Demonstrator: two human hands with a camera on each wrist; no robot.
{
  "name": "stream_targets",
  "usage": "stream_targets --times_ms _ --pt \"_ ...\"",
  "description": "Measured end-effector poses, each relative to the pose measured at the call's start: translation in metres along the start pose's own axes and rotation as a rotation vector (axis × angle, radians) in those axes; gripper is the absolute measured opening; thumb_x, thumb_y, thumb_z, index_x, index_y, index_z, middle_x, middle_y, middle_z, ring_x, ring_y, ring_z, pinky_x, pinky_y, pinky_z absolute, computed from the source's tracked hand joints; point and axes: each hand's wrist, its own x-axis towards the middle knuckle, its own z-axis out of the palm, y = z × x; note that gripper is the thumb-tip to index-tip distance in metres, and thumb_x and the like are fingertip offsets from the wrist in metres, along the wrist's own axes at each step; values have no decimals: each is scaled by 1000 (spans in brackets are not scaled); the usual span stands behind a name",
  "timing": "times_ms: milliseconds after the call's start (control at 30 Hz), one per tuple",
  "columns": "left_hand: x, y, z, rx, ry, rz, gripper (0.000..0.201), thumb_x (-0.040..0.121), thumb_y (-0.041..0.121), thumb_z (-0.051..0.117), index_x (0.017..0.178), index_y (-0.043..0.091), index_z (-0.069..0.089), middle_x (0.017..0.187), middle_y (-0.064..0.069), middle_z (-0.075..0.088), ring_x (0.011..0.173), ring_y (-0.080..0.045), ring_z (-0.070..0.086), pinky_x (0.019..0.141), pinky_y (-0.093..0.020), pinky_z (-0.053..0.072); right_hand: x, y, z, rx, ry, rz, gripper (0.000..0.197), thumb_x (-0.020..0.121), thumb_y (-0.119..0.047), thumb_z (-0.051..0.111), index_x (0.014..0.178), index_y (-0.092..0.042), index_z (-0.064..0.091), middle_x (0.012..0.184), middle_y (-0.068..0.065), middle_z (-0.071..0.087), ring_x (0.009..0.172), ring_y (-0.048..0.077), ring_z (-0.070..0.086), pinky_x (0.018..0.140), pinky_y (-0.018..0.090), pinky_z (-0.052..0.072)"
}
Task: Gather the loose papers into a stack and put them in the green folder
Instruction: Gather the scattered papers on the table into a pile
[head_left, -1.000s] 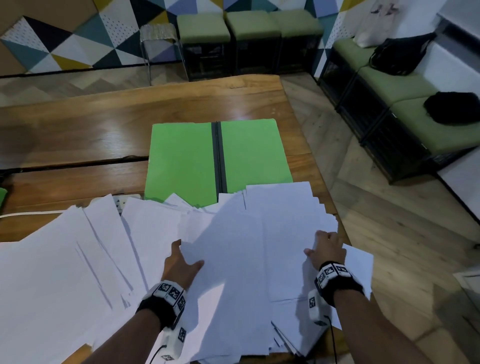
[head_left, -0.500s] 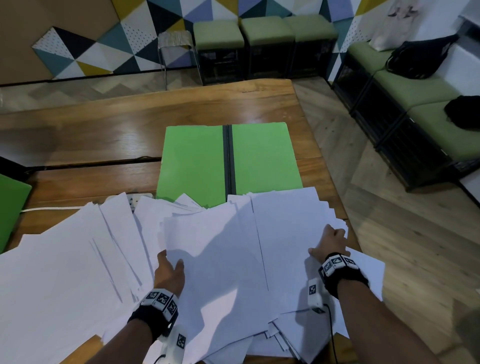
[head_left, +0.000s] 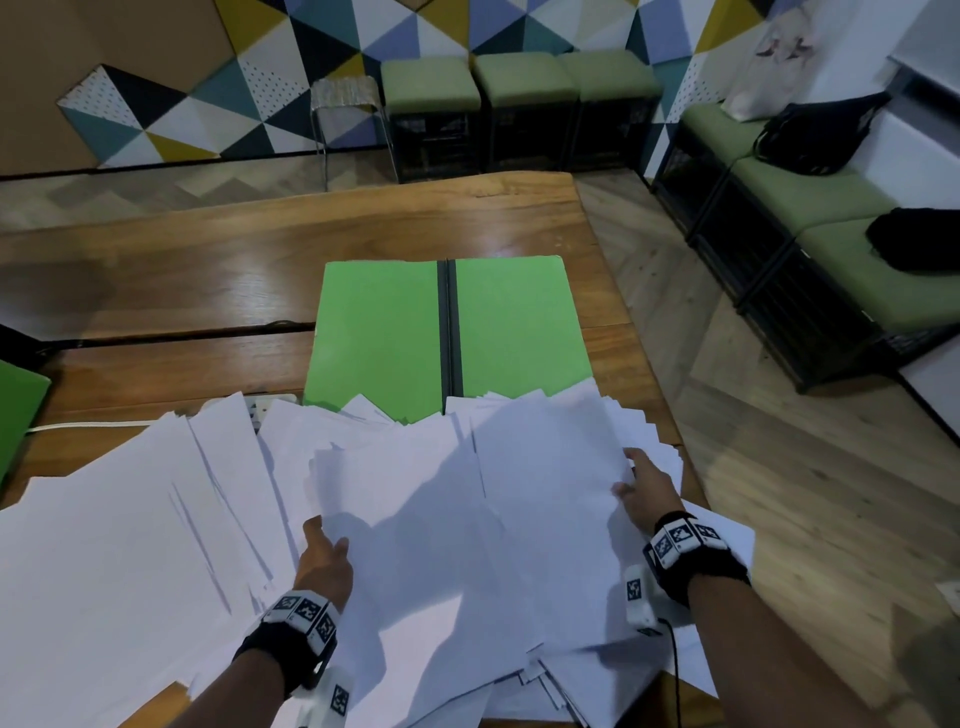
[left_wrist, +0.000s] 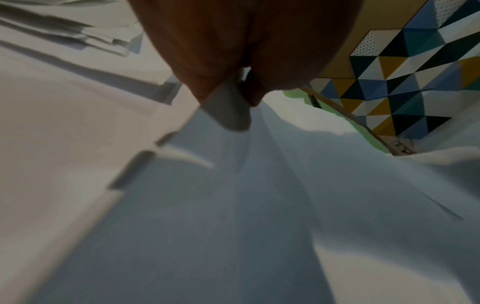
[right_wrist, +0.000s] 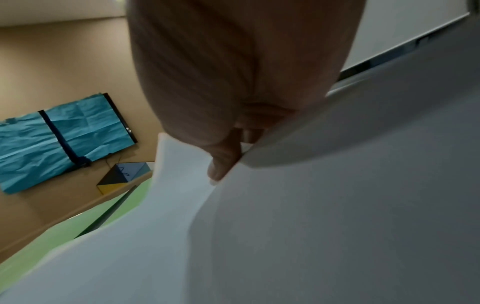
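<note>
The green folder (head_left: 447, 332) lies open and flat on the wooden table (head_left: 208, 270), its dark spine in the middle. Several loose white papers (head_left: 156, 519) fan across the near half of the table and cover the folder's near edge. My hands hold a bunch of overlapping sheets (head_left: 467, 519) in the middle. My left hand (head_left: 324, 558) grips its left edge, fingers tucked beneath; the left wrist view shows paper (left_wrist: 228, 115) pinched in that hand (left_wrist: 241, 92). My right hand (head_left: 641, 488) holds the right edge, and in the right wrist view its thumb (right_wrist: 223, 164) presses on the lifted paper (right_wrist: 285, 226).
A second green sheet or folder (head_left: 21, 410) shows at the left edge. A white power strip (head_left: 270, 402) and its cable (head_left: 78, 427) peek out from under the papers. The table's right edge (head_left: 654, 374) runs close to my right hand. Green stools (head_left: 431, 83) stand beyond.
My left hand has slid left and nearer along the sheets. My right hand has moved farther up the right edge. The middle sheets now overlap more tightly.
</note>
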Motion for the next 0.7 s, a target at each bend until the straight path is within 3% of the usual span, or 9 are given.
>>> stream_targets --times_ms 67,133,167,233,300,367,567,700 --pt "-1 1 -2 -2 -11 6 51 100 14 39 146 17 17 136 -25 46 111 -38 53 90 -41 41 0 7 -6 -75 -8 -37 51 86 2 37 129 -23 46 96 11 65 83 26 59 73 32 48" --pt "-2 1 -3 -3 -17 2 53 100 16 41 147 18 16 142 -24 42 120 -40 49 96 -41 39 -4 16 -12 -186 -48 -48 47 87 -2 43 130 -22 45 96 12 65 80 27 58 71 33 49" --pt "-4 2 -4 0 -19 4 56 99 18 43 148 18 15 143 -24 41 123 -40 48 97 -41 39 -7 18 -12 -213 -70 -40 46 89 -5 46 132 -20 43 102 14 65 83 28 58 73 33 49" --pt "-7 3 -3 -8 -32 7 62 97 20 50 148 19 14 143 -23 41 125 -40 46 100 -43 39 -17 19 -5 -255 -107 -31 51 89 -18 54 138 -19 37 122 15 57 105 32 55 84 36 47" --pt "-11 5 -1 -26 -52 26 71 93 21 57 148 19 13 145 -21 40 128 -38 45 103 -44 38 -27 16 9 -383 -108 -53 72 83 -39 62 144 -23 27 135 11 42 125 32 41 94 41 43" --pt "-14 4 1 -30 -71 54 77 90 19 62 148 19 11 146 -18 39 130 -36 42 106 -44 36 -34 11 23 -460 -73 -73 87 78 -50 65 147 -26 19 137 8 34 129 30 34 96 42 42" --pt "-20 0 2 55 -98 121 78 87 16 65 147 15 15 148 -18 37 132 -35 41 109 -41 35 -41 -1 38 -505 -36 -134 86 74 -50 70 142 -21 26 135 8 34 127 28 34 99 40 39" --pt "-23 -1 2 74 -98 161 71 87 11 65 143 11 21 139 -19 46 125 -35 47 102 -40 37 -42 -9 40 -298 -79 -141 81 74 -31 76 137 -20 27 134 8 43 123 31 45 98 38 42"
